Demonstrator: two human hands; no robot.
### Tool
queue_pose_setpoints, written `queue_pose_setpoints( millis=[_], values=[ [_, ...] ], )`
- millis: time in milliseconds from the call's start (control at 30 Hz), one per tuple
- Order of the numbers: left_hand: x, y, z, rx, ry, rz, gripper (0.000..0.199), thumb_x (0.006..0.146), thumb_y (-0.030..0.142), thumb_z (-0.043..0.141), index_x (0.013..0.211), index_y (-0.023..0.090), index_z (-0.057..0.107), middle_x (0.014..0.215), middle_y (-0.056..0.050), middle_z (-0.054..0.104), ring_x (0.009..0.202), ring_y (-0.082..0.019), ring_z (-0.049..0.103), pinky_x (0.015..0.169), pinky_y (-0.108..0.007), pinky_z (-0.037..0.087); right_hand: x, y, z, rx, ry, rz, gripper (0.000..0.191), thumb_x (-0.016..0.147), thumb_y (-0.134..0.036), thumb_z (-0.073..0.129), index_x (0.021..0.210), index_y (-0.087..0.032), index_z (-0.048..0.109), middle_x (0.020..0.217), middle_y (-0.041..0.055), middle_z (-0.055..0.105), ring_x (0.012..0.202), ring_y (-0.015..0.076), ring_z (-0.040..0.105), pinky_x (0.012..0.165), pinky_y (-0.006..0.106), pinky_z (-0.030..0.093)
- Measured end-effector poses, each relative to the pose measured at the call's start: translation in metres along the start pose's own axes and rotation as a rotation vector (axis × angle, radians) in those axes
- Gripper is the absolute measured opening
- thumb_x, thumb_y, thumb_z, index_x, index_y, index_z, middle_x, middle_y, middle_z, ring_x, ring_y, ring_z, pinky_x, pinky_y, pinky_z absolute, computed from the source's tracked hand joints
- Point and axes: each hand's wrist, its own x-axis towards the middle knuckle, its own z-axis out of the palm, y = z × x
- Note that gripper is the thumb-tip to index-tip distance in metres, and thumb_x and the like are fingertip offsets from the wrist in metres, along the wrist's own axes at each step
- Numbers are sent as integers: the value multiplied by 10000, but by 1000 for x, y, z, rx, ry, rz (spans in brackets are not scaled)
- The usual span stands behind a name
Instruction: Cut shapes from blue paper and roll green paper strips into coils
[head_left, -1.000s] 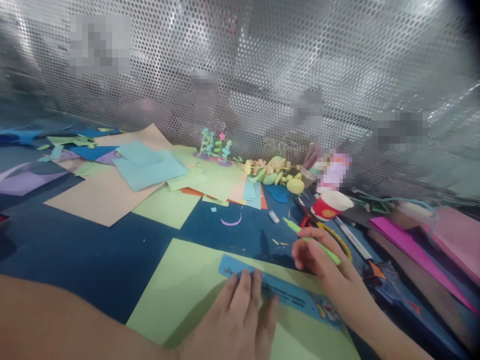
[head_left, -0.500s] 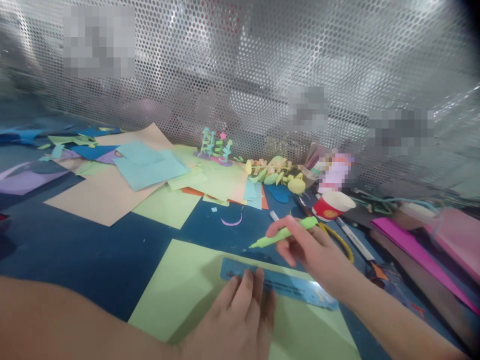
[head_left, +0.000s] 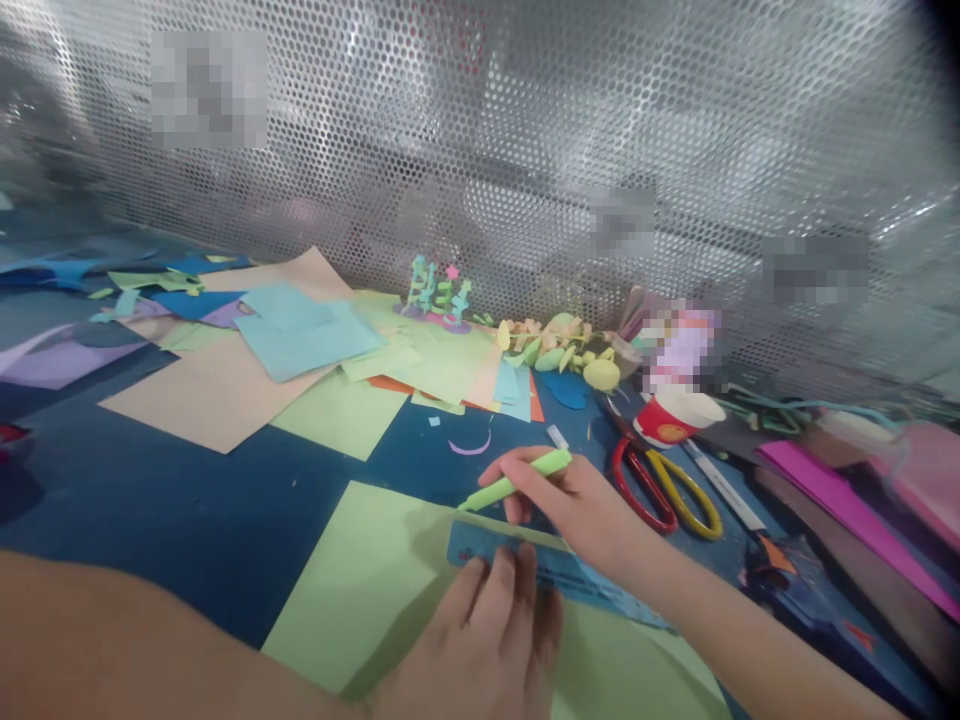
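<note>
A bare left hand (head_left: 491, 625) is lying palm down, its slightly curved fingers pressing a flat blue plastic ruler with dark print (head_left: 480, 543) onto a rectangular light green paper sheet (head_left: 330, 560). The sheet is lying on the dark blue tabletop (head_left: 187, 520), partly under the left hand and reaching out on both sides of it. Just beyond the ruler, the right hand (head_left: 544, 485) is closing its fingers around a slim bright green pen (head_left: 517, 480), whose tip is pointing down at the sheet's far edge.
</note>
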Motion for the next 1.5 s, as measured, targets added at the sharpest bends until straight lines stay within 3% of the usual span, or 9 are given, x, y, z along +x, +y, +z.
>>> queue_pose_setpoints(
  millis=[367,1500],
  values=[
    [-4,3,4,10,8,-30,345,916,211,360,1208,159,538,1175,-85,631,1078,-259,515,867,-408,359,4,5,3,41,-11,-2,300,891,-372,470,803,-160,663,562,-27,552,555,91,507,566,199,412],
    [1,4,2,-28,-6,-53,340,910,225,369,1185,161,559,1165,-93,635,1057,-254,516,866,-398,348,0,2,-1,-18,-10,32,298,888,-362,465,778,-166,661,551,-25,541,555,99,509,567,205,396]
  ],
)
